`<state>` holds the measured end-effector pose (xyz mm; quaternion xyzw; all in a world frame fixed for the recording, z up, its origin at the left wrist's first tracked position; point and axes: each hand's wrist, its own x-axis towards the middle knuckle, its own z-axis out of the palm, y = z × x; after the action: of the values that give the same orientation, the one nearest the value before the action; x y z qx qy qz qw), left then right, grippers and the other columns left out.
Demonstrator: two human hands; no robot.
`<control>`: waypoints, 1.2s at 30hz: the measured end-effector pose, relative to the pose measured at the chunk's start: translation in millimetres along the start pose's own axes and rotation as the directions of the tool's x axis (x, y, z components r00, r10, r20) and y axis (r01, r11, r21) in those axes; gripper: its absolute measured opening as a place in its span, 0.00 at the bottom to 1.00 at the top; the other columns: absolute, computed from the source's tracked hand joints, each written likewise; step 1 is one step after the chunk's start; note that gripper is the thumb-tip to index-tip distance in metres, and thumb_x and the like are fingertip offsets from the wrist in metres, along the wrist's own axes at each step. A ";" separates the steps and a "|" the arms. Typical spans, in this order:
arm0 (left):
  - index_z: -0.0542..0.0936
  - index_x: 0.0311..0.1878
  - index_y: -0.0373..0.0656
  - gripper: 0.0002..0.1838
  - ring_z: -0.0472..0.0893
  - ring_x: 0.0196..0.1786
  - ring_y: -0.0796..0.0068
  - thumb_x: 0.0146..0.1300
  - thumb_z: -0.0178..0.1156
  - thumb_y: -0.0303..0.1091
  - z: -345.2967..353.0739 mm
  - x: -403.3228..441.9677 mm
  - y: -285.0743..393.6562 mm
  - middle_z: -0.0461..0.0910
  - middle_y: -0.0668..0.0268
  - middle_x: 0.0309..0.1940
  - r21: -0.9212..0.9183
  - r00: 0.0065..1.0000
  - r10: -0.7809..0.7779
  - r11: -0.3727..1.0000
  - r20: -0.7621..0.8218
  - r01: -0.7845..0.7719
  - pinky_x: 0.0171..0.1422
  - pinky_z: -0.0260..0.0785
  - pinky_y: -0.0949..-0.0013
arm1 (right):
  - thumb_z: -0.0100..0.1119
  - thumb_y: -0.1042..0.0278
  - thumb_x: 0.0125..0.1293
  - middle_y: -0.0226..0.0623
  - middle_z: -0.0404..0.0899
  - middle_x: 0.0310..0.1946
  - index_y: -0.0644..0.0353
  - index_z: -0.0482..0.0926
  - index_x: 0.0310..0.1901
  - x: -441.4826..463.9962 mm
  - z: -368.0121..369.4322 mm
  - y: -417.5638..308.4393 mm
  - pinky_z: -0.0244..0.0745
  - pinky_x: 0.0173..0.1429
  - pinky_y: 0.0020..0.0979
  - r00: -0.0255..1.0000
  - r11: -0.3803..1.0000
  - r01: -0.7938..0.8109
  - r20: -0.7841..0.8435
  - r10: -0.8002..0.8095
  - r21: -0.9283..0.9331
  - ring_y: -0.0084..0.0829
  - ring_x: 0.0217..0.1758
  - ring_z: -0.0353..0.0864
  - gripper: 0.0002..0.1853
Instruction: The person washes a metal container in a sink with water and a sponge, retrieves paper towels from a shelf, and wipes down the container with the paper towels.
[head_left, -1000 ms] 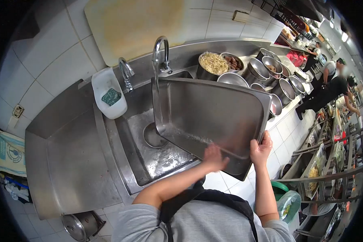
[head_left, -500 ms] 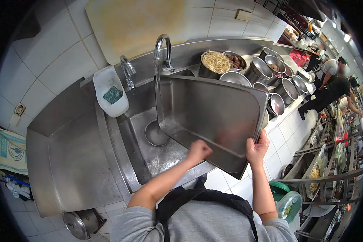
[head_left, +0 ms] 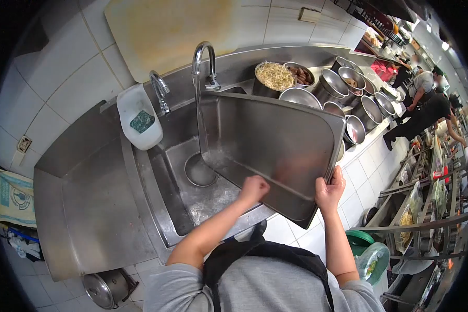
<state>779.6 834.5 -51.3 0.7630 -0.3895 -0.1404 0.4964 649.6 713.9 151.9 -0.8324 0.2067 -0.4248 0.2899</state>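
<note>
A large, deep rectangular steel pan is held tilted over the right side of the sink. My right hand grips its right rim, thumb on the inner side. My left hand is closed at the near rim, its fingertips mostly hidden. Water runs from the tall curved faucet into the pan's far-left corner area. Below the pan, the round drain shows in the wet sink bottom.
A white plastic container with a green scouring pad sits left of a second, smaller faucet. Behind the pan stand a pot of bean sprouts and several steel pots. Other people work far right.
My left hand has shifted slightly left and up along the near rim. The pan stays tilted under running water, and the view has moved a little.
</note>
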 end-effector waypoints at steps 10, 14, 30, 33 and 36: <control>0.83 0.27 0.41 0.07 0.81 0.32 0.58 0.43 0.64 0.32 2.6 -3.3 13.9 0.80 0.55 0.27 -0.104 0.997 0.056 0.993 0.054 -0.050 0.38 0.73 0.63 | 0.48 0.80 0.42 0.35 0.58 0.15 0.64 0.63 0.24 1.4 1.4 1.7 0.55 0.23 0.29 1.000 1.000 0.009 0.025 -0.009 0.015 0.29 0.17 0.58 0.06; 0.83 0.22 0.41 0.06 0.81 0.28 0.59 0.44 0.56 0.27 -46.5 10.1 -64.0 0.80 0.54 0.24 0.119 0.984 -0.170 0.977 -0.054 0.175 0.38 0.75 0.63 | 0.48 0.81 0.42 0.36 0.59 0.16 0.65 0.64 0.25 -0.4 -3.2 3.5 0.56 0.24 0.29 0.999 1.000 0.022 0.030 -0.021 -0.019 0.31 0.17 0.59 0.06; 0.80 0.28 0.38 0.05 0.79 0.33 0.54 0.49 0.60 0.28 29.4 -2.4 70.3 0.78 0.56 0.28 -0.248 0.975 0.140 0.964 0.172 -0.094 0.39 0.71 0.60 | 0.49 0.81 0.42 0.36 0.59 0.13 0.64 0.64 0.24 -12.1 -11.9 7.2 0.57 0.21 0.30 1.000 0.999 0.024 0.014 -0.023 -0.046 0.32 0.14 0.60 0.06; 0.79 0.27 0.38 0.04 0.78 0.35 0.53 0.49 0.58 0.28 52.1 -18.3 92.5 0.78 0.55 0.29 -0.259 0.963 0.227 0.948 0.149 -0.183 0.40 0.71 0.59 | 0.49 0.81 0.42 0.37 0.58 0.13 0.64 0.64 0.24 -9.8 -10.1 -0.8 0.57 0.21 0.30 0.998 0.996 0.066 -0.006 -0.067 -0.058 0.32 0.14 0.60 0.06; 0.79 0.24 0.39 0.03 0.77 0.35 0.51 0.48 0.58 0.28 22.1 3.6 20.5 0.77 0.53 0.31 -0.048 0.995 0.101 0.994 0.023 -0.100 0.39 0.70 0.58 | 0.50 0.80 0.42 0.38 0.59 0.13 0.63 0.63 0.23 -11.4 -11.4 -4.1 0.56 0.21 0.31 0.999 0.999 0.032 -0.001 -0.032 -0.022 0.33 0.14 0.61 0.07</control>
<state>759.3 813.3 -43.2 0.7289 -0.4303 -0.1342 0.5154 634.2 720.2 153.3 -0.8385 0.1980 -0.4275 0.2737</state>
